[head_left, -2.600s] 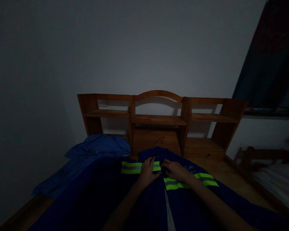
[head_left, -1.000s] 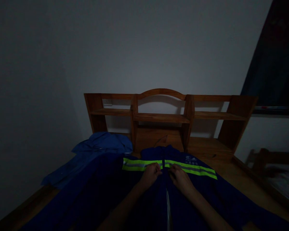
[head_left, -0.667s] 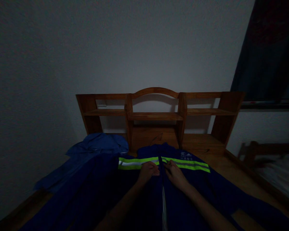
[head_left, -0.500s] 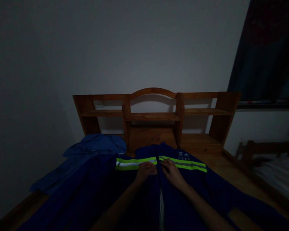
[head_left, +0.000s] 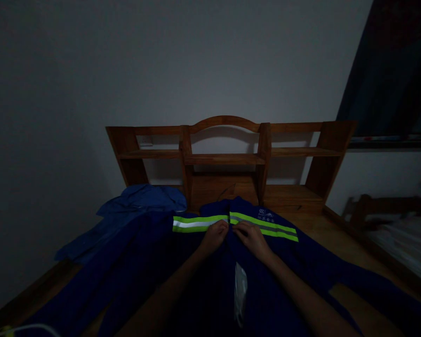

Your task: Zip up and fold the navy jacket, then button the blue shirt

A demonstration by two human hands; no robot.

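A dark blue work jacket (head_left: 273, 281) lies front side up with its sleeves spread. Yellow-green and silver reflective stripes (head_left: 191, 224) cross its chest, and white print sits on one side. My left hand (head_left: 214, 236) is closed at the front edge, just below the stripe, fingertips pinched on the cloth. Opposite it, my right hand (head_left: 253, 238) pinches the other front edge, thumb and fingers together. The two hands nearly meet at the centre opening; their fingertips are partly hidden in the dim light. Lower down, a pale patch (head_left: 240, 292) shows through the gap in the front.
A lighter blue garment (head_left: 143, 199) lies crumpled at the left, beside the jacket's sleeve. Behind stands a wooden headboard with shelves (head_left: 224, 159) against the wall. Wooden boards (head_left: 317, 224) lie under the jacket. A white cable (head_left: 31, 326) curves at the lower left.
My hands have come closer together at the front opening, and the two stripe halves sit nearer each other. The pale gap lower down looks wider. The view has tilted down slightly.
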